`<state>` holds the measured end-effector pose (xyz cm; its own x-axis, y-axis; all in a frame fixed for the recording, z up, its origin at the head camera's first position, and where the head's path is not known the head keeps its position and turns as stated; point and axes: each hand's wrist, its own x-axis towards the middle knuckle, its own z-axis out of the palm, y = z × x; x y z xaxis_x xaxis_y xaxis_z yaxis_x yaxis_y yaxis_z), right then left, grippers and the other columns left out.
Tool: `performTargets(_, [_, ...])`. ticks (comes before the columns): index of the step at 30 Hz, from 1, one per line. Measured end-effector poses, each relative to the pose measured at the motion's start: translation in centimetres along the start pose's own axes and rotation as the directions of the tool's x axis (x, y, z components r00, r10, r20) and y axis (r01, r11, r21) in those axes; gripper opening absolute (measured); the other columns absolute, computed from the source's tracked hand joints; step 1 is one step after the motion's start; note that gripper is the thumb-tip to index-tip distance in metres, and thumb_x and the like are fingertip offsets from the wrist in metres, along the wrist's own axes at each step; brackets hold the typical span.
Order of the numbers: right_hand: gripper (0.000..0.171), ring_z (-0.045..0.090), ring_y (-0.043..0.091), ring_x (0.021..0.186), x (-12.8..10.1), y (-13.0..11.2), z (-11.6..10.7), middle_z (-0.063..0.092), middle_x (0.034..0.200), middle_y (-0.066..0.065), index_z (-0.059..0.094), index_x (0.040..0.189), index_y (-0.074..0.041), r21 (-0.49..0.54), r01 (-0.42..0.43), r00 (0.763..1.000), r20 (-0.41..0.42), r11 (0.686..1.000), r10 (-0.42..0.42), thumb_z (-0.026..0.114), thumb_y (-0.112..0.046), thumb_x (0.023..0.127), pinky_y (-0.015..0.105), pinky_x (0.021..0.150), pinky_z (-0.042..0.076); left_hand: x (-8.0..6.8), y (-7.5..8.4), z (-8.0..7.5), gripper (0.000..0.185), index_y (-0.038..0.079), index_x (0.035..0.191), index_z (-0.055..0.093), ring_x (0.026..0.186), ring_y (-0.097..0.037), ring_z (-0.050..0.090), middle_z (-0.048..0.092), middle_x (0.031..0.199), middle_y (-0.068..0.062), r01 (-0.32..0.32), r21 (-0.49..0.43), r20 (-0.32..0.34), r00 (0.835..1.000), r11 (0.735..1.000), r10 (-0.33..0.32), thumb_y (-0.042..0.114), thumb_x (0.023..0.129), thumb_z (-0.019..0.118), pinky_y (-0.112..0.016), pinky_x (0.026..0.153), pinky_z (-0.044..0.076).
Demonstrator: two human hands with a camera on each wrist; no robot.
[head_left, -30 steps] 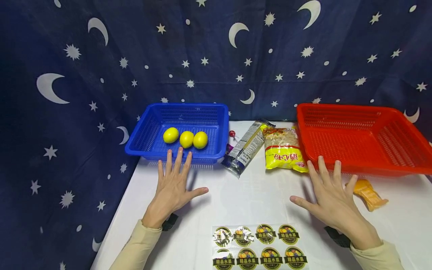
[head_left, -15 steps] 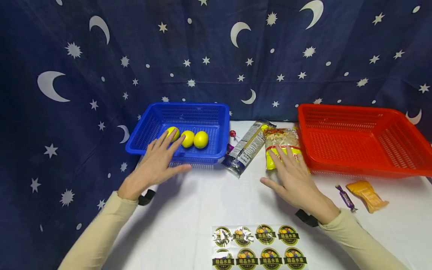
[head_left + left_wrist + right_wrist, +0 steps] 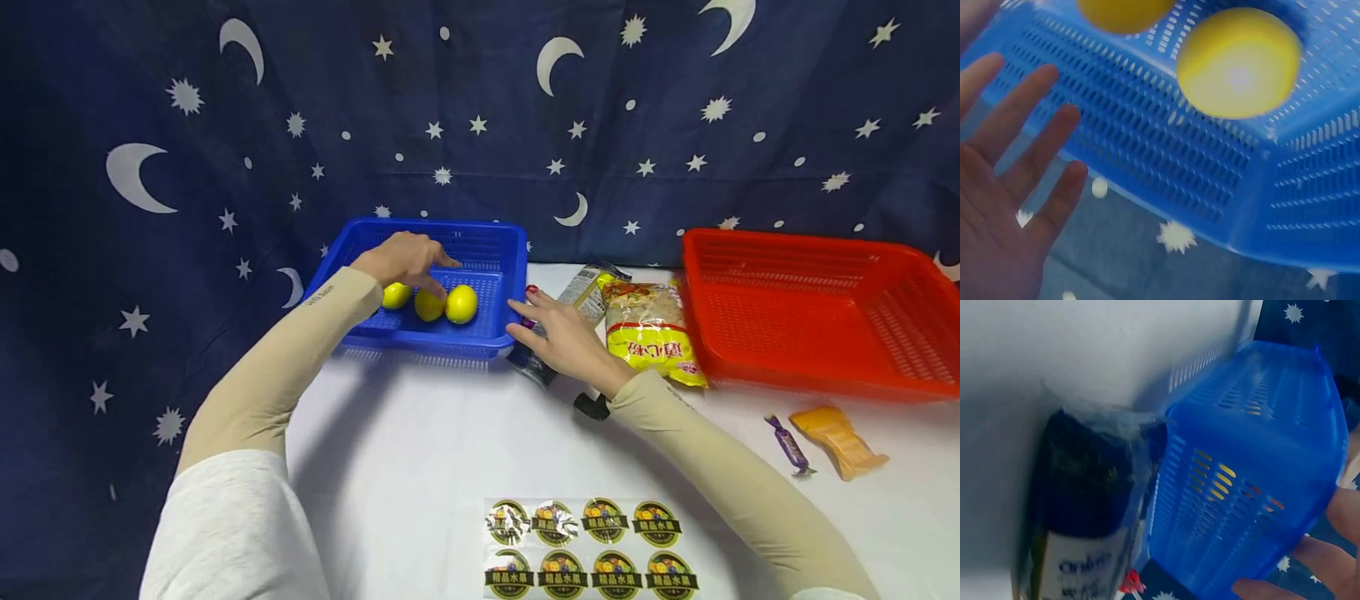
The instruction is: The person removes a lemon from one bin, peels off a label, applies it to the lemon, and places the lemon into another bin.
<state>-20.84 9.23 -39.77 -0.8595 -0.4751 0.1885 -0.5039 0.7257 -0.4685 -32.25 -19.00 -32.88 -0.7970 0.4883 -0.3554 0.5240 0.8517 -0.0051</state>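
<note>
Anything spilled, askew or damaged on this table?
Nothing spilled or broken. Small oddities: the dark biscuit packet lies slanted against the blue plastic basket, and a purple wrapped candy and orange wrapped snack lie loose outside the empty red plastic basket.

table: white cloth-covered table [image 3: 420,433]
by left fingers: blue plastic mesh basket [image 3: 491,337]
by right fingers: dark clear-wrapped packet [image 3: 581,292]
</note>
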Motion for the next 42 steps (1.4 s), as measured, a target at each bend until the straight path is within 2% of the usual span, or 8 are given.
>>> performTargets(7, [0.052,0.046,0.041,0.145,0.1,0.6,0.8,0.050,0.153,0.021,0.058,0.145,-0.013,0.038,0.009,0.999,-0.053,0.999,-0.007,0.060,-0.042,0.103,0.060,0.117,0.038,3.3,1.3,1.8,0.081,0.032,0.148,0.054,0.136,-0.027,0.056,0.062,0.146,-0.004,0.005,-0.122,0.095,0.995,0.992,0.006,0.052,0.077,0.087,-0.049,0.118,0.041])
performTargets(19, [0.052,0.044,0.038,0.148,0.0,0.4,1.0,0.052,0.154,0.020,0.057,0.147,-0.013,0.081,-0.008,0.999,-0.043,0.997,0.012,0.059,-0.043,0.103,0.057,0.120,0.036,3.9,1.2,3.1,0.077,0.032,0.141,0.062,0.123,-0.023,0.064,0.070,0.135,-0.002,0.000,-0.179,0.055,0.998,0.984,0.010,0.050,0.072,0.091,-0.044,0.109,0.049])
performTargets(25, [0.054,0.044,0.038,0.148,-0.7,0.8,0.5,0.050,0.156,0.017,0.054,0.149,-0.015,0.096,-0.004,1.000,-0.025,0.995,0.006,0.059,-0.042,0.103,0.058,0.120,0.034,3.2,1.2,2.3,0.076,0.027,0.139,0.066,0.112,-0.022,0.067,0.073,0.129,-0.002,-0.018,-0.208,-0.015,1.000,0.978,0.015,0.052,0.071,0.090,-0.042,0.101,0.053])
performTargets(30, [0.055,0.048,0.039,0.144,-2.9,1.9,-1.1,0.053,0.154,0.016,0.054,0.149,-0.013,0.130,0.005,0.998,-0.057,0.992,0.002,0.065,-0.037,0.100,0.058,0.119,0.036,0.0,2.0,-0.4,0.075,0.026,0.139,0.065,0.107,-0.023,0.066,0.070,0.136,0.000,-0.111,-0.245,-0.156,0.985,0.963,0.074,0.055,0.074,0.087,-0.037,0.090,0.052])
performTargets(34, [0.052,0.051,0.038,0.142,-5.5,3.1,-2.5,0.057,0.151,0.016,0.057,0.147,-0.014,0.166,-0.029,0.997,-0.065,0.986,0.041,0.067,-0.034,0.100,0.058,0.118,0.037,-4.6,4.2,-1.8,0.072,0.031,0.137,0.066,0.076,-0.024,0.059,0.072,0.132,0.002,-0.213,-0.204,-0.343,0.930,0.956,0.134,0.058,0.073,0.087,-0.032,0.068,0.043])
performTargets(36, [0.050,0.053,0.038,0.140,-7.0,3.7,-2.9,0.060,0.148,0.015,0.058,0.146,-0.014,0.174,-0.054,0.996,-0.061,0.983,0.065,0.066,-0.032,0.100,0.059,0.116,0.039,-6.8,5.8,-1.3,0.072,0.032,0.135,0.069,0.064,-0.021,0.051,0.077,0.122,0.001,-0.285,-0.157,-0.452,0.872,0.946,0.188,0.058,0.071,0.088,-0.029,0.060,0.037])
performTargets(40, [0.045,0.060,0.036,0.132,-10.3,4.5,-2.8,0.066,0.140,0.012,0.063,0.140,-0.012,0.185,-0.087,0.994,-0.055,0.979,0.098,0.069,-0.029,0.098,0.058,0.110,0.043,-9.3,10.0,2.2,0.073,0.026,0.129,0.073,0.060,-0.008,0.050,0.081,0.100,-0.001,-0.441,-0.038,-0.619,0.715,0.896,0.326,0.059,0.066,0.090,-0.021,0.052,0.032])
performTargets(42, [0.044,0.062,0.033,0.130,-11.8,4.6,-2.5,0.068,0.138,0.009,0.065,0.137,-0.012,0.189,-0.089,0.994,-0.045,0.978,0.099,0.071,-0.028,0.097,0.056,0.108,0.046,-9.8,12.3,4.5,0.074,0.025,0.129,0.073,0.053,-0.004,0.040,0.081,0.091,0.002,-0.487,-0.026,-0.637,0.681,0.873,0.361,0.061,0.066,0.089,-0.017,0.048,0.026])
